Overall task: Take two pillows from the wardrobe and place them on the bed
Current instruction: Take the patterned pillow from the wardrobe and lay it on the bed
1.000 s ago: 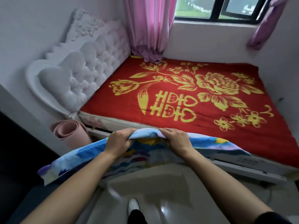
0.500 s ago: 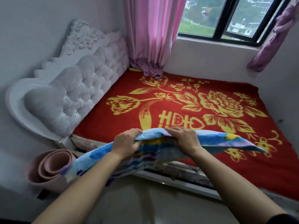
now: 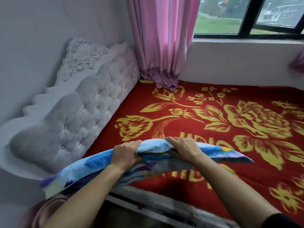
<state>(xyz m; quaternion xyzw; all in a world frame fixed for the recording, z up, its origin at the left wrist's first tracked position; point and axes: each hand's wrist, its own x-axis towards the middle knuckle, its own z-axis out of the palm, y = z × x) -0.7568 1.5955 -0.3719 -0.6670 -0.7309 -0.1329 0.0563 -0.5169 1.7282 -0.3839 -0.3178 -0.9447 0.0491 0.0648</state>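
We find both hands clamped on the pillow (image 3: 148, 159): the left hand (image 3: 125, 153) and right hand (image 3: 185, 149) grip its top edge side by side, close together near the middle. The pillow hangs in the air over the near edge of the bed (image 3: 213, 129), not resting on it. Its long axis runs left to right, roughly across our line of reach, the ends drooping. The headboard (image 3: 79, 116) lies to the left, so the left hand is nearer to it. We judge the set-down calls for a forward and leftward carry. Whether one pillow or two is held, we cannot tell; the underside is hidden. The wardrobe is out of view.
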